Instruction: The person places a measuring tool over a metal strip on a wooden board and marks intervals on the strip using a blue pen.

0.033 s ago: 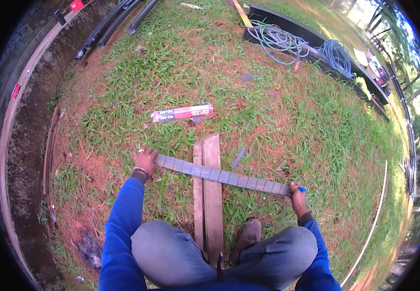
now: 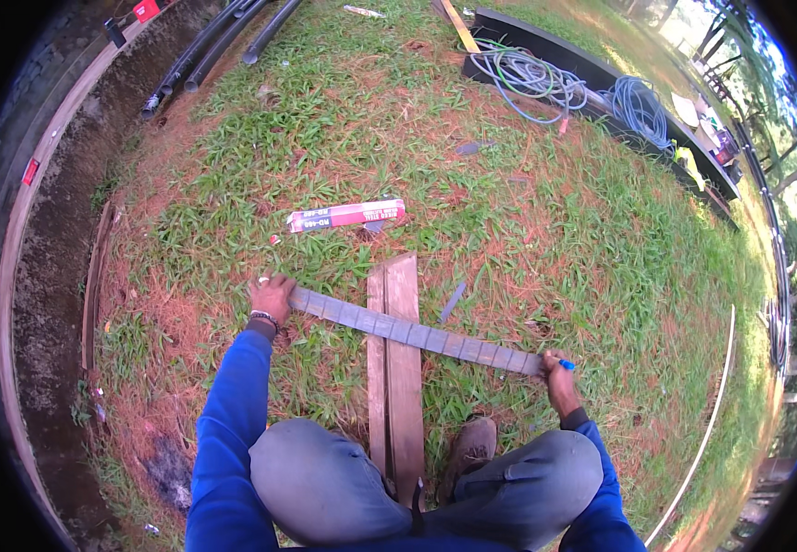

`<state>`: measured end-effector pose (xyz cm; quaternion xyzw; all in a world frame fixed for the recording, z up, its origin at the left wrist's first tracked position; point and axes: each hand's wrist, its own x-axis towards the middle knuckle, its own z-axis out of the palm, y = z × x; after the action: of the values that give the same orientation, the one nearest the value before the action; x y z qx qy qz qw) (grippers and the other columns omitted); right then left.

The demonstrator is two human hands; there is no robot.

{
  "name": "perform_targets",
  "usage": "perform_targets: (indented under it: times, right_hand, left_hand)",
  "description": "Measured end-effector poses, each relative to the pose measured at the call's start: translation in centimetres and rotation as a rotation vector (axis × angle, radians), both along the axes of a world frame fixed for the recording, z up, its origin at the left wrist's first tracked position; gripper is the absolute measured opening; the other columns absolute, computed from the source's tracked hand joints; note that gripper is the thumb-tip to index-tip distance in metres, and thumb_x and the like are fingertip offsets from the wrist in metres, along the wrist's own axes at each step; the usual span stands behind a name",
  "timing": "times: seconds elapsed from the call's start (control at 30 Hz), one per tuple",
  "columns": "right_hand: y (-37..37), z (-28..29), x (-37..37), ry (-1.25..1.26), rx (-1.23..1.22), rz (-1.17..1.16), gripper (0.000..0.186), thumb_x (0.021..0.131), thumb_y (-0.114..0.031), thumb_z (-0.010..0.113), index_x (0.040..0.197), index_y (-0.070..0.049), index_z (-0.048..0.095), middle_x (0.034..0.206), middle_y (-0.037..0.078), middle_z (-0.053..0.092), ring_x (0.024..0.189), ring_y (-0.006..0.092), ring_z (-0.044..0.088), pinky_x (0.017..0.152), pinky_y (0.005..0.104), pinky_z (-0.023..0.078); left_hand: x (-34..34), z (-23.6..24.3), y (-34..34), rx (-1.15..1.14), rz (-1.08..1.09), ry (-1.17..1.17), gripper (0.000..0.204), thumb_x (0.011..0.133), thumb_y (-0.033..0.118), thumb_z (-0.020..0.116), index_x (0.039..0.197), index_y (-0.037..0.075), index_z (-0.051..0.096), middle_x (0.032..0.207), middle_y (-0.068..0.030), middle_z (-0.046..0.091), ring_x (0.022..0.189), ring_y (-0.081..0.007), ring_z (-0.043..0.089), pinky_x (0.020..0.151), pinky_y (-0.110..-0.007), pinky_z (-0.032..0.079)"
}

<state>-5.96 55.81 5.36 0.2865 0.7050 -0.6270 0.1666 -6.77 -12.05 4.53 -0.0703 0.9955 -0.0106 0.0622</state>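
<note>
A long, flat grey metal strip [image 2: 431, 339], marked with evenly spaced cross lines, stretches between my two hands and slopes down to the right. Its left end is in my left hand [image 2: 271, 297], fingers closed around it. At the other end my right hand [image 2: 557, 368] grips the strip, and a small blue pen-like piece [image 2: 567, 365] pokes out of the same hand. Under the strip's middle, two narrow wooden boards [image 2: 406, 386] lie side by side on the grass, pointing away from me. The strip crosses over them; whether it touches them I cannot tell.
Past the boards lies a red and white carton [image 2: 348, 215]. A loose grey metal offcut [image 2: 454, 301] rests beside the boards. Coiled cables [image 2: 537, 78] hang over a black beam [image 2: 601, 78] at far right. Black pipes [image 2: 224, 41] lie far left, near a trench [image 2: 58, 368].
Both hands and the strip have shifted slightly to the left. My grip on each end looks the same.
</note>
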Motion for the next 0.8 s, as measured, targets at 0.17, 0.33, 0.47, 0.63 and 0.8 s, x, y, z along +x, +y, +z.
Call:
perform_targets:
  times: [0.17,0.33,0.47,0.63,0.8]
  right_hand:
    - [-4.3,-1.9,3.6,-0.040,-0.113,0.120,0.006,0.104,-0.021,0.062,0.103,-0.015,0.060,0.087,-0.003,0.058,0.075,0.0111,0.057,0.067,0.0323,0.053]
    - [-5.1,-0.4,4.4,0.124,0.051,0.220,0.012,0.101,-0.015,0.068,0.104,-0.007,0.060,0.087,0.001,0.060,0.077,0.0123,0.057,0.071,0.0308,0.051]
    - [-4.4,2.0,3.0,0.169,0.024,0.163,0.015,0.102,-0.016,0.069,0.108,-0.007,0.058,0.092,0.003,0.064,0.081,0.0123,0.059,0.073,0.0311,0.051]
    - [-1.1,2.5,2.0,0.309,0.073,0.364,0.023,0.102,-0.017,0.069,0.117,-0.009,0.054,0.101,0.006,0.068,0.091,0.0146,0.064,0.082,0.0325,0.054]
    - [-2.9,5.1,0.7,0.368,0.300,0.606,0.023,0.105,-0.022,0.066,0.120,-0.008,0.055,0.109,0.010,0.069,0.095,0.0167,0.064,0.082,0.0341,0.053]
  left_hand:
    - [-3.6,0.2,-2.4,-0.175,0.252,-0.078,0.074,0.078,0.022,0.085,0.146,0.029,0.057,0.156,-0.0056,0.049,0.154,-0.0367,0.036,0.121,-0.070,0.028]
    - [-0.9,-1.2,0.2,0.273,0.561,0.070,0.087,0.080,0.016,0.084,0.156,0.024,0.043,0.164,-0.0133,0.041,0.149,-0.0433,0.041,0.116,-0.065,0.039]
    - [4.1,-4.4,1.0,0.461,0.433,0.432,0.078,0.078,0.009,0.080,0.149,0.006,0.048,0.150,-0.0208,0.055,0.139,-0.0398,0.053,0.114,-0.049,0.046]
    - [10.1,-5.2,4.7,0.666,0.540,0.545,0.064,0.078,0.005,0.079,0.138,0.002,0.057,0.133,-0.0180,0.063,0.125,-0.0342,0.061,0.109,-0.041,0.048]
    - [17.4,-4.7,1.8,0.684,0.707,0.709,0.061,0.079,-0.004,0.072,0.138,0.002,0.058,0.123,-0.0113,0.065,0.112,-0.0224,0.063,0.099,-0.037,0.052]
